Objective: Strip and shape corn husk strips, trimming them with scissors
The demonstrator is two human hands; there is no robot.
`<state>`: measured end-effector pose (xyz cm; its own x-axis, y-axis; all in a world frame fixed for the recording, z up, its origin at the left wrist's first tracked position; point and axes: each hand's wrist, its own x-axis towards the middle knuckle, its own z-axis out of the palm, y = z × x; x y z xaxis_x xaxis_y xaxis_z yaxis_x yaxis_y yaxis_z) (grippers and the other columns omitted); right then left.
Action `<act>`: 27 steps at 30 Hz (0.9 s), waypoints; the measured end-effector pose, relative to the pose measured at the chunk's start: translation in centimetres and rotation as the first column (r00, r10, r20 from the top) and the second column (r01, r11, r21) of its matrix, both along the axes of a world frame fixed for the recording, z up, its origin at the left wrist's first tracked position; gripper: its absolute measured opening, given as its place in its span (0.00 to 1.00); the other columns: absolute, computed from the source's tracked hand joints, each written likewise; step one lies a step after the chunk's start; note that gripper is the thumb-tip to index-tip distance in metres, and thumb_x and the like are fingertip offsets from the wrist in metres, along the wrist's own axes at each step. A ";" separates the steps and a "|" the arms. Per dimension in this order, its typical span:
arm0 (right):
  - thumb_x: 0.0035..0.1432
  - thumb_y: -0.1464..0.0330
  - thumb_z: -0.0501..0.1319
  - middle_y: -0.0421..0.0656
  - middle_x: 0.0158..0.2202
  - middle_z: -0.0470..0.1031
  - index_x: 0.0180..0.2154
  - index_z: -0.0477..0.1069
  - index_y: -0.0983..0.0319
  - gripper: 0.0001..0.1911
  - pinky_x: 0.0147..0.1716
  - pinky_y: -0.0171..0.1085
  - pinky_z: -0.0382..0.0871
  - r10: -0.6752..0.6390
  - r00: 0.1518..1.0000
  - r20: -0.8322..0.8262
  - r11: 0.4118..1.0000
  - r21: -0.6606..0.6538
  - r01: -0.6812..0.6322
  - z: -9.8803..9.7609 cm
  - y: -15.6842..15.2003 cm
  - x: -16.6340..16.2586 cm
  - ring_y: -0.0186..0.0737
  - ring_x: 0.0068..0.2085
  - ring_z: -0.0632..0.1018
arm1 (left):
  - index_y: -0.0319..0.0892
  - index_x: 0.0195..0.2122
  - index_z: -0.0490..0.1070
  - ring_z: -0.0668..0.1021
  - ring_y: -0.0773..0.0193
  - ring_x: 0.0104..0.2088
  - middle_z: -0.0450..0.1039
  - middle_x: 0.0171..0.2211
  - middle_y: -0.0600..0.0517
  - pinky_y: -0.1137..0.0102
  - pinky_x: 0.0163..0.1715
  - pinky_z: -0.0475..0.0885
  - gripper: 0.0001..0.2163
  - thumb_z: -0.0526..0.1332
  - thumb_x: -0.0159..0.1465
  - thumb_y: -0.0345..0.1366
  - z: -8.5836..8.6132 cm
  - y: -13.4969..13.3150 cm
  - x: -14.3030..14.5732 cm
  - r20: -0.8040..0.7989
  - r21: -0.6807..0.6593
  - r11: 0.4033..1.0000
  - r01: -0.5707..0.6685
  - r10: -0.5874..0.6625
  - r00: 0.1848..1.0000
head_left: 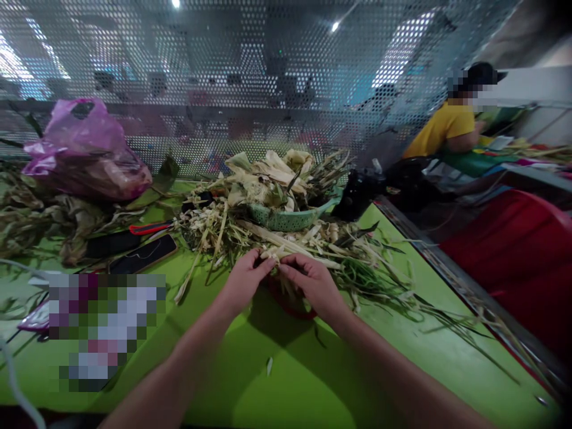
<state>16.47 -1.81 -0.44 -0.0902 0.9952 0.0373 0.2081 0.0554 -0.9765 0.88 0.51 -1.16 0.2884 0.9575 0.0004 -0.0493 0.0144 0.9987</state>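
My left hand and my right hand meet at the middle of the table, fingers pinched around a small pale bunch of dried plant pieces. What exactly the bunch is made into cannot be made out. Just below the fingers, partly covered by them, shows a red rounded rim. Behind my hands stands a green perforated basket heaped with dried husks. Loose pale strips lie around it, and thin green strands rest beside my right hand.
On the left are a dark phone, a red-handled cutter, a pink plastic bag and dried leaves. A black bag sits right of the basket. Beyond the table edge are a red chair and a person in yellow.
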 end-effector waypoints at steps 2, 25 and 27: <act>0.54 0.61 0.61 0.38 0.25 0.70 0.33 0.72 0.63 0.11 0.24 0.31 0.61 0.000 1.000 -0.001 1.000 -0.002 0.000 -0.1 0.0 0.0 0.33 0.25 0.68 | 0.38 0.37 0.69 0.70 0.65 0.34 0.71 0.33 0.52 0.71 0.36 0.66 0.11 0.60 0.58 0.40 0.1 0.0 0.1 -0.002 0.001 1.000 -0.005 0.005 1.000; 0.54 0.62 0.61 0.36 0.21 0.67 0.31 0.70 0.61 0.09 0.20 0.30 0.58 -0.024 0.997 0.079 0.998 0.059 0.020 -0.4 0.2 0.4 0.30 0.20 0.64 | 0.39 0.36 0.69 0.71 0.66 0.31 0.71 0.32 0.52 0.71 0.33 0.67 0.11 0.61 0.58 0.41 0.1 -0.2 0.0 0.083 -0.066 0.997 0.035 -0.029 0.996; 0.55 0.62 0.61 0.36 0.21 0.68 0.31 0.70 0.61 0.09 0.20 0.31 0.59 -0.047 0.993 0.105 0.996 0.079 0.038 -0.4 0.2 0.5 0.31 0.20 0.65 | 0.39 0.36 0.69 0.70 0.67 0.31 0.70 0.31 0.52 0.72 0.32 0.67 0.11 0.61 0.58 0.41 0.1 -0.2 0.0 0.054 -0.041 0.999 0.007 -0.004 0.999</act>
